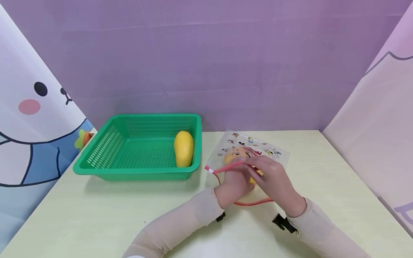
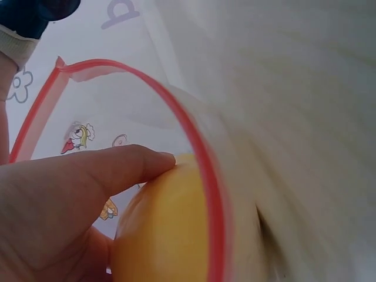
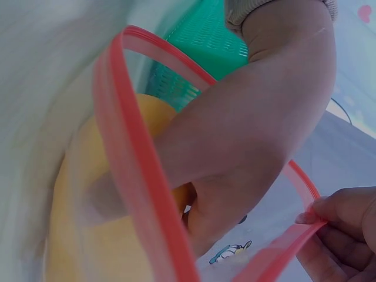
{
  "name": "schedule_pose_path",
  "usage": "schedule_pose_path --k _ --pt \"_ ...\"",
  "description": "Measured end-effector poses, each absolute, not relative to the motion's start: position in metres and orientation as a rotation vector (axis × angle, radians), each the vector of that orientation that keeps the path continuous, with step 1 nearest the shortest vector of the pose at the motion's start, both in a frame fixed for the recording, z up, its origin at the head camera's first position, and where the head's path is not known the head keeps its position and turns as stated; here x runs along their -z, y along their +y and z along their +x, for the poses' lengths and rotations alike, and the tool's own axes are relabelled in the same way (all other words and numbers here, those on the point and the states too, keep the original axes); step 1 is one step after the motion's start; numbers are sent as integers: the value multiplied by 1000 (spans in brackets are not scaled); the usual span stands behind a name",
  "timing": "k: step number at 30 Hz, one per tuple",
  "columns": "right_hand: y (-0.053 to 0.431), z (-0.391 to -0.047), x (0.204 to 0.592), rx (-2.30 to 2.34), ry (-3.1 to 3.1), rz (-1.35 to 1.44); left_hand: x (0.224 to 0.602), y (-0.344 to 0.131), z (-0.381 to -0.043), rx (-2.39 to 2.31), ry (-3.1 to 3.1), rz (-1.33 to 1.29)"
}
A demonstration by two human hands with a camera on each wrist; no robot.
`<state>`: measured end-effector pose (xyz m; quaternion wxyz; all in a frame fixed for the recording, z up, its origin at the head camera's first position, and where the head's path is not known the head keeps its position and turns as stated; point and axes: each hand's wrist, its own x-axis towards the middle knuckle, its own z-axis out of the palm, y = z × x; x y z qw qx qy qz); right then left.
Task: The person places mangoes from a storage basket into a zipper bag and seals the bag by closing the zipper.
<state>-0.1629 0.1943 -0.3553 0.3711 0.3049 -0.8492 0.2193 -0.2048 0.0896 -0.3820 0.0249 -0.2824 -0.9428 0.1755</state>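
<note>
A clear zip bag (image 1: pixel 277 152) with small cartoon prints and a red zip edge lies on the table, its mouth spread open. Through that mouth reaches my left hand (image 1: pixel 237 181), which grips a yellow mango (image 2: pixel 167 229), thumb along its side. In the right wrist view the mango (image 3: pixel 88 249) shows partly through the bag's film. My right hand (image 1: pixel 274 179) pinches the red zip edge (image 3: pixel 285 249) between thumb and fingers. Farther in, a blurred yellow and reddish shape (image 1: pixel 237 153) shows through the printed film.
Left of the bag stands a green plastic basket (image 1: pixel 135 176) with slotted walls. Another yellow mango (image 1: pixel 184 148) rests against its right wall. A purple cloth backdrop (image 1: pixel 206 64) rises behind the pale table (image 1: pixel 113 215), with printed curtains at both sides.
</note>
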Motion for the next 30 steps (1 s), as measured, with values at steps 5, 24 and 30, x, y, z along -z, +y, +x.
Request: schedule_pose_path --k 5,24,30 --pt "194 -163 354 -562 -2169 779 380 91 -208 -601 -2899 -880" --pt "194 -162 356 -572 -2191 779 380 91 -209 -511 -2931 -847" --pt "194 -163 356 -574 -2200 781 380 94 -209 -534 -2943 -874"
